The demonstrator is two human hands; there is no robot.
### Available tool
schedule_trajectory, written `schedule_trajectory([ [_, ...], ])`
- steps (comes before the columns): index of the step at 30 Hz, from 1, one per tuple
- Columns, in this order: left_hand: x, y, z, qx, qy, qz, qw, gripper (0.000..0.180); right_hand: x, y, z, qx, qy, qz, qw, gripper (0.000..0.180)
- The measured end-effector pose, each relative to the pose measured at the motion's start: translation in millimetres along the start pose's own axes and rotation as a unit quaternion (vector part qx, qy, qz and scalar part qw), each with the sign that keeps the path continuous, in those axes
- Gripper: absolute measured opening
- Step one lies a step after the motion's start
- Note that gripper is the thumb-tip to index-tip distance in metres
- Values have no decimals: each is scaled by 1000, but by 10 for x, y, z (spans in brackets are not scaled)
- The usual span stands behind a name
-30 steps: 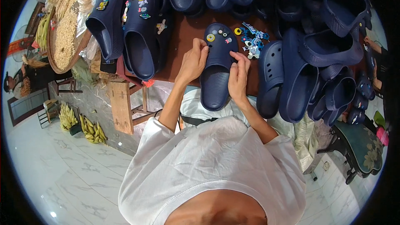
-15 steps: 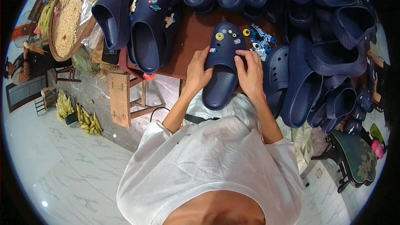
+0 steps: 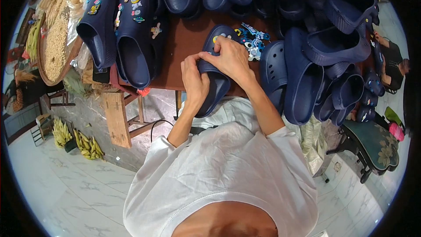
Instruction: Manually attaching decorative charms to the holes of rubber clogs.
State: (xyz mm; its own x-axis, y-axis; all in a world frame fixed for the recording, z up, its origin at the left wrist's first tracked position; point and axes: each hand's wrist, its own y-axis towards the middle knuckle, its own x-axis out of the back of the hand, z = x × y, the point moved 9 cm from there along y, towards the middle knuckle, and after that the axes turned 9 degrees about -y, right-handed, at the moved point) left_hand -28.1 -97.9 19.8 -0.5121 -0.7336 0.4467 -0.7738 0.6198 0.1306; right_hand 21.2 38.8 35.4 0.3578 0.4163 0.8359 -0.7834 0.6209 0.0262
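A navy clog lies at the front edge of the brown table, toe pointing away and heel overhanging toward me. My left hand is closed on its left side, fingers curled by the strap end. Across the top of the clog reaches my right hand, its bent fingers gripping the upper at the left side. A small charm shows there, partly under the fingers, and a yellow charm sits nearer the toe. Most other charms on this clog are hidden by my right hand. Just right of the toe lies a pile of loose blue and white charms.
Two charm-decorated clogs stand at the left of the brown table. Many plain navy clogs are heaped along the back and right. Beyond are a wooden stool, bananas, a grain tray and another person.
My right hand has moved left from the clog's right side over its upper, near my left hand. The clog now tilts a little. The whole view has shifted somewhat.
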Motion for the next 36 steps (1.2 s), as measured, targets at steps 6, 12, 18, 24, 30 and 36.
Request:
schedule_trajectory([
  [6, 29, 21, -15, 2, -18, -25, 1000, 41, 2, -29, 103, 87, 32, -65, 994, 21],
  [12, 54, 26, 85, 32, -16, -3, 999, 38, -17, -35, 110, 131, 56, -14, 990, 20],
  [18, 29, 33, 116, 35, -51, -14, 998, 36, -58, -42, 41, 130, 93, -35, 987, 22],
  [24, 39, 31, 104, 31, -44, -15, 998, 37, -32, -62, -20, 109, 144, -59, 982, 22],
  [30, 62, -23, 481, 61, -68, -28, 995, 35, -255, 39, -322, 33, 305, -2, 952, 18],
  [36, 120, 80, 629, 104, -89, 12, 991, 34, 165, -31, -1035, -63, 202, -182, 960, 15],
])
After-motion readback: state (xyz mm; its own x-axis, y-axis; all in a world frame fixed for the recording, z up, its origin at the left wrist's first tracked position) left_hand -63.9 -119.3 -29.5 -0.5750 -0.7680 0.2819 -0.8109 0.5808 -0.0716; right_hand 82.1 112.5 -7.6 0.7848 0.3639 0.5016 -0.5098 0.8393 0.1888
